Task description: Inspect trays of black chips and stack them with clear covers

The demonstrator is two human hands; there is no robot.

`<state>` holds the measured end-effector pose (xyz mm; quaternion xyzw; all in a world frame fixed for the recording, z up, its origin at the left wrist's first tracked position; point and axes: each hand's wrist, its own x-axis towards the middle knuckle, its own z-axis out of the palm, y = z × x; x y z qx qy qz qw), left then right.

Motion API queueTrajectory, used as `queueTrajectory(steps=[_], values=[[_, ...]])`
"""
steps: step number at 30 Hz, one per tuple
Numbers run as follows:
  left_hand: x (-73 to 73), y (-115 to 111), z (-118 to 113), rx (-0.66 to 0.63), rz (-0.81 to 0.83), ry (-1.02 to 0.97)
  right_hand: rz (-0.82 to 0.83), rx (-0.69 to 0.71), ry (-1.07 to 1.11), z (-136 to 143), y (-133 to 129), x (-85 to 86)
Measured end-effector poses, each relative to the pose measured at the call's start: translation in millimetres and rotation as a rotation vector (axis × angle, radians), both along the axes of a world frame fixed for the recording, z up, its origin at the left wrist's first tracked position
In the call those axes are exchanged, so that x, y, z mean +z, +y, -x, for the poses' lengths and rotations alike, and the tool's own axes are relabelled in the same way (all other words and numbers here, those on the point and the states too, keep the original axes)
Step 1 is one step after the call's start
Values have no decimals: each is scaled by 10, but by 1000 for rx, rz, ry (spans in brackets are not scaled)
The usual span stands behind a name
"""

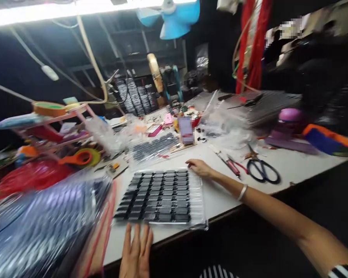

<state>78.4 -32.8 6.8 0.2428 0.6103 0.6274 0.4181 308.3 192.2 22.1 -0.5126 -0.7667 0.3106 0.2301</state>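
A clear plastic tray (196,197) lies on the white table, filled with rows of small black ribbed parts (165,195); its right-hand strip shows bare ridges. At the tray's far right corner is my right hand (200,168), its fingers bent and closed on the edge. My left hand (136,249) is by the near edge of the tray, fingers stretched out and nothing in them. Whether its fingertips touch the tray I cannot tell.
Scissors (263,171) and a red-handled tool (233,168) lie to the right. Stacked plastic-wrapped trays (46,220) fill the left front. Behind are another dark tray (155,146), a propped phone (186,129) and plastic bags (229,123). The table's front edge (220,216) runs close by.
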Motion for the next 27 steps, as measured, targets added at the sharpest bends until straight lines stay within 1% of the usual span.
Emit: queueTrajectory(steps=[2, 4, 6, 8, 9, 10, 12, 13, 15, 16, 17, 18, 19, 20, 21, 22, 23, 24, 25, 26, 27], values=[[4, 21, 18, 19, -27, -40, 7, 20, 16, -133, -137, -14], [56, 59, 87, -6, -28, 0, 31, 27, 11, -270, -357, 17], [145, 146, 231, -99, 27, 144, 74, 76, -2, -359, -642, 86], [249, 324, 424, -281, 124, 402, 155, 189, 6, -364, -956, 172], [299, 455, 517, -377, 168, 594, 231, 270, 30, -329, -1111, 215], [344, 614, 593, -478, 198, 809, 267, 328, 42, -268, -1258, 254], [417, 996, 661, -566, 200, 910, 268, 430, 46, -68, -1516, 313], [445, 1202, 644, -610, 192, 944, 292, 500, 71, 62, -1623, 326], [498, 1584, 528, -685, 161, 1003, 323, 632, 162, 350, -1793, 305], [527, 1734, 450, -718, 143, 1024, 318, 703, 190, 485, -1856, 272], [561, 1841, 378, -746, 118, 1043, 308, 765, 203, 597, -1908, 226], [598, 1895, 326, -761, 92, 1061, 297, 825, 215, 674, -1948, 171], [636, 1889, 304, -763, 65, 1079, 289, 874, 243, 706, -1975, 112], [670, 1820, 318, -751, 39, 1095, 286, 902, 302, 688, -1986, 55], [695, 1691, 367, -722, 20, 1111, 282, 898, 383, 620, -1977, 2], [707, 1514, 443, -685, 8, 1124, 281, 839, 481, 509, -1945, -43], [699, 1308, 535, -635, 5, 1132, 281, 731, 581, 366, -1891, -78], [667, 1099, 634, -559, 24, 1139, 282, 559, 637, 209, -1816, -100], [607, 922, 726, -477, 35, 1153, 290, 351, 680, 51, -1726, -110], [518, 810, 799, -374, 27, 1175, 292, 181, 699, -91, -1626, -107], [407, 788, 839, -312, 3, 1199, 272, 38, 702, -208, -1522, -96]])
